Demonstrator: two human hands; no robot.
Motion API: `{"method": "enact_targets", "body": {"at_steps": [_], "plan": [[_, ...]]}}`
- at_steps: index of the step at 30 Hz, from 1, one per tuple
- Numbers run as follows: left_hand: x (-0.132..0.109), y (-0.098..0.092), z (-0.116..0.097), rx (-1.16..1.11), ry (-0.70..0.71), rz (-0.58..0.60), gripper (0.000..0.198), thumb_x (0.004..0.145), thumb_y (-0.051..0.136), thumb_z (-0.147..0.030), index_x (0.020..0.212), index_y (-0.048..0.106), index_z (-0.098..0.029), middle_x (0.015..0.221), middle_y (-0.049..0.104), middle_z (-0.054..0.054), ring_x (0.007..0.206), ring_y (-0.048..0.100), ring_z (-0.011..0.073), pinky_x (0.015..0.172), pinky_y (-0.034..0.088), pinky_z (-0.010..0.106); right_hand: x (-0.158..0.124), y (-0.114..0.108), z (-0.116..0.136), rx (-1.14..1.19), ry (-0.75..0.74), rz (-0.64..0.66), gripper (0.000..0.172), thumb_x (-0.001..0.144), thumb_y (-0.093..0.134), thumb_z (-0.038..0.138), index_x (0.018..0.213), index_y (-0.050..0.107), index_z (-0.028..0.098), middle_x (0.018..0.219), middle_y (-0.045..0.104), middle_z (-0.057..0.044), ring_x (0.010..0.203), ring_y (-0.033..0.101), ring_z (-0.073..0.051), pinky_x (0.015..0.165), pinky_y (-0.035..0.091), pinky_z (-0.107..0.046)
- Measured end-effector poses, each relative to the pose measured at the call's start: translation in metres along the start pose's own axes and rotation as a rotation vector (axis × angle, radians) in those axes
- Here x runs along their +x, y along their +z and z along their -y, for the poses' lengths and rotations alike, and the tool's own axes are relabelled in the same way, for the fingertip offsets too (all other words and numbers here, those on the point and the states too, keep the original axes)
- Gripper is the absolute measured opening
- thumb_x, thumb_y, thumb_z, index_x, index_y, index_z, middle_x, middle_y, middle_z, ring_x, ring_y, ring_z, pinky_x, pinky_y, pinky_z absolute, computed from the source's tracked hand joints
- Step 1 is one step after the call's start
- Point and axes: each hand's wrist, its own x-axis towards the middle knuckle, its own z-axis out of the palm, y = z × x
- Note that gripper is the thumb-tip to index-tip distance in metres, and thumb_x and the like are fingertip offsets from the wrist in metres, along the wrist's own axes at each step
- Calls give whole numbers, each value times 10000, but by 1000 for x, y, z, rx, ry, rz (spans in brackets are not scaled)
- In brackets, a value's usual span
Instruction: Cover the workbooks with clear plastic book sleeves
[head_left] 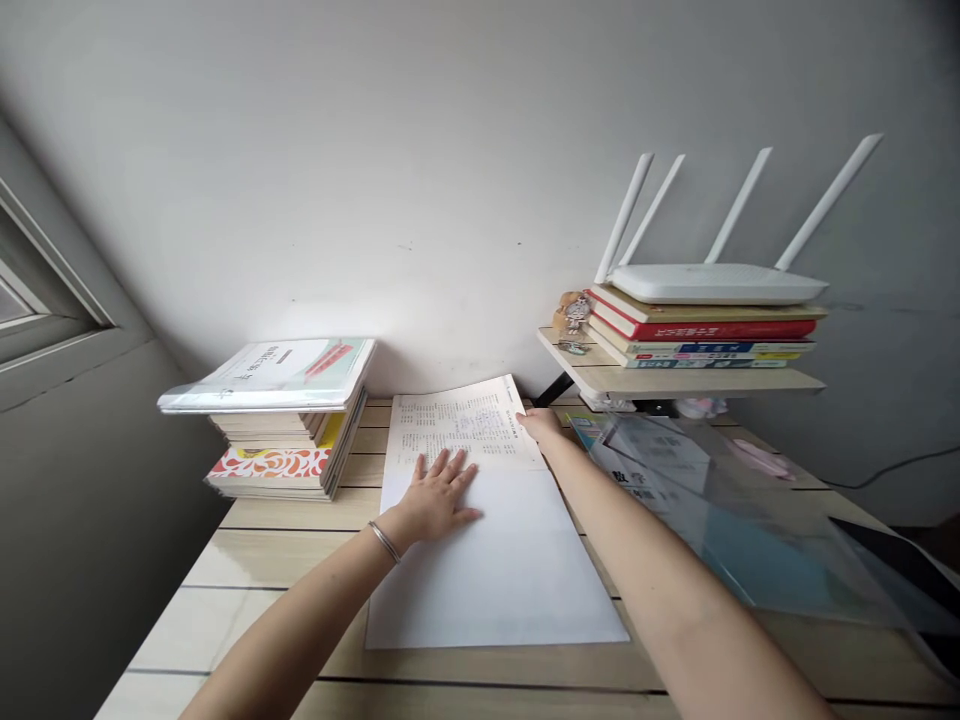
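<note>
A page of small print [457,415] lies in the middle of the desk, its far edge near the wall. Toward me a blank white sheet [495,580] continues from it; I cannot tell whether the two are joined or overlap. My left hand [435,500], with a silver bangle at the wrist, rests flat with fingers spread where the print meets the blank part. At the far right edge of the printed page, my right hand [538,425] pinches the paper, thumb on top and the other fingers mostly hidden.
Stacked books [277,430] stand at left, a clear-covered one on top. On the right, a raised shelf [675,378] holds more books [720,330] under a white router [720,284]. Below lie a book [637,470] and clear plastic covers [780,560].
</note>
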Motion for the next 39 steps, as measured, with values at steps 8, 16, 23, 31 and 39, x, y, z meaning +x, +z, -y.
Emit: {"method": "enact_targets", "body": {"at_steps": [8,16,23,31,39], "plan": [[8,11,-3,23,-22,-58,763,845,246,-688,1473,152,-265,1547,69,85,1407,45,342,1078,38,621,-30,-21,2,-77,-113,-11,226,708,641,131,932,669,122,1005,657,-111,964,603,-225,859,464,-335],[-39,3,-14,68,37,-109,580,927,292,-515,1413,334,-201,1544,82,137,1410,37,322,1059,95,653,-141,-80,-3,-50,-616,131,179,827,514,246,863,681,192,972,645,-73,911,614,-190,811,497,-329],[-139,9,-36,4,211,-98,441,884,501,-365,1296,475,-210,1437,400,128,1347,318,278,1073,316,502,-248,-122,-36,-178,-866,322,175,872,510,239,892,683,234,987,669,-69,934,628,-196,824,523,-343],[-143,6,-39,66,259,-189,260,891,476,-203,1143,540,-180,1198,600,118,1128,565,245,936,501,406,-270,-124,-50,-473,-1078,319,229,869,503,142,998,676,217,1068,681,-98,1015,628,-234,947,489,-434],[-140,2,-39,128,350,-169,353,884,475,-206,1231,482,-139,1162,600,149,1114,562,287,881,529,433,-268,-122,-32,-674,-1195,363,347,859,375,3,934,660,186,1059,686,-104,986,648,-215,922,514,-391]]}}
